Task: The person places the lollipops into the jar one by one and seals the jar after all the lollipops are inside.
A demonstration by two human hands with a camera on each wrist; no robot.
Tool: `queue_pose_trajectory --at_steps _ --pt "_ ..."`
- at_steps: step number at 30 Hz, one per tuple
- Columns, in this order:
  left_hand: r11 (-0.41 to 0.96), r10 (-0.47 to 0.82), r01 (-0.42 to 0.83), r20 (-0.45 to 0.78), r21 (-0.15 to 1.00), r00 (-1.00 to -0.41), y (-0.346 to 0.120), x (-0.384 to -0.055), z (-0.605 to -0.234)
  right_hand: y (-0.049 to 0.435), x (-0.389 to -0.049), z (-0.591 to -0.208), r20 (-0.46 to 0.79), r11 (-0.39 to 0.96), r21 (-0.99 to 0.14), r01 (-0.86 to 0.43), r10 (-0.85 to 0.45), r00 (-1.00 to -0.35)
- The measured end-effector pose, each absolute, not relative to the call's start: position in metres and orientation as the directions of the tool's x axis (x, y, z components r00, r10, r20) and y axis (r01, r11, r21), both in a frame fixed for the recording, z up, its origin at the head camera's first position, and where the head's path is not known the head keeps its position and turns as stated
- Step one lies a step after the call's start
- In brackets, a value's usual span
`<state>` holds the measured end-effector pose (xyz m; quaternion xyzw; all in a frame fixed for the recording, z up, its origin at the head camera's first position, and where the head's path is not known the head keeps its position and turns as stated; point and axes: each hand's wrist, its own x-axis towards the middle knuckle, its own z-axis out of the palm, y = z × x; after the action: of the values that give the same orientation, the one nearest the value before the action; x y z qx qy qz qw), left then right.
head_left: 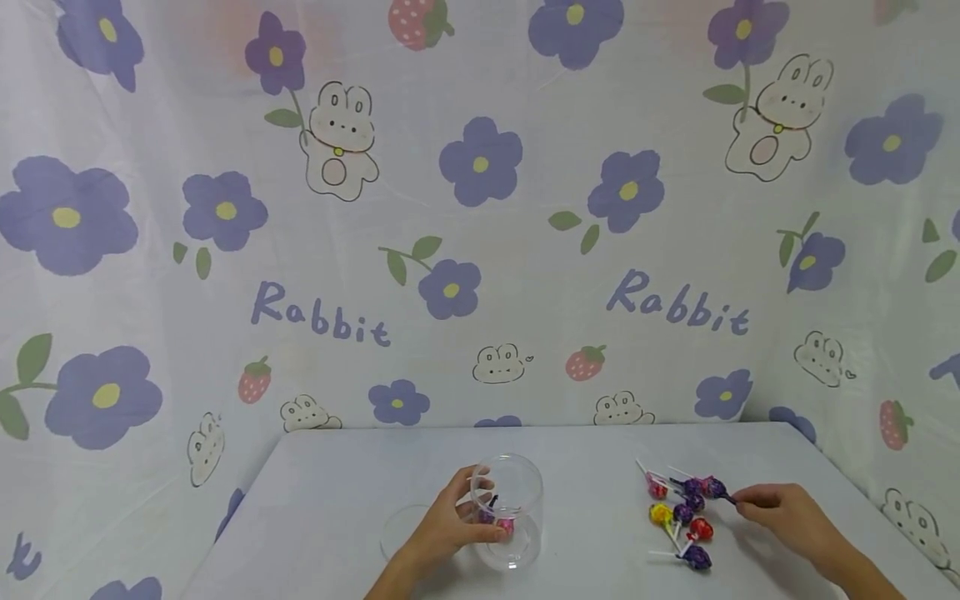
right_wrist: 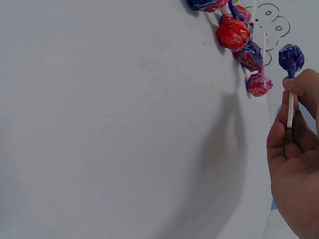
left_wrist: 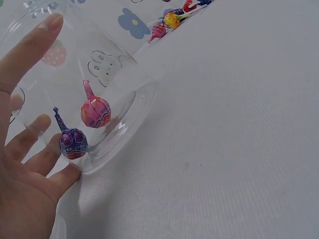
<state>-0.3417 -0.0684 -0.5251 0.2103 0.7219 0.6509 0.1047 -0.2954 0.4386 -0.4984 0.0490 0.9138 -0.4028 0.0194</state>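
Observation:
My left hand [head_left: 448, 525] grips a clear, round plastic jar [head_left: 531, 512] from its left side, thumb in front and fingers behind. Inside the jar are a pink lollipop [left_wrist: 96, 112] and a purple lollipop [left_wrist: 74, 143], wrapped heads down in the left wrist view. At the right, my right hand [head_left: 787, 518] pinches another purple-wrapped lollipop [right_wrist: 291, 57] between thumb and fingers, just below its head. The white stick points down toward the palm in the right wrist view. This lollipop is beside a loose group of wrapped lollipops on the table.
That group includes a yellow lollipop [head_left: 661, 513], a red one [head_left: 701, 529] and a purple one [head_left: 697, 557] nearest the front. A clear round disc, perhaps a lid [head_left: 392, 533], lies left of the jar. A printed curtain [head_left: 525, 250] hangs behind the white table [head_left: 592, 500].

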Motion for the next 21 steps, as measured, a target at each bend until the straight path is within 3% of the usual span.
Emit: queue_pose_trajectory --at_steps 21 --pt "0.057 0.442 0.159 0.118 0.986 -0.889 -0.068 -0.343 -0.526 0.420 -0.303 -0.472 -0.013 0.679 -0.734 0.008 -0.003 -1.000"
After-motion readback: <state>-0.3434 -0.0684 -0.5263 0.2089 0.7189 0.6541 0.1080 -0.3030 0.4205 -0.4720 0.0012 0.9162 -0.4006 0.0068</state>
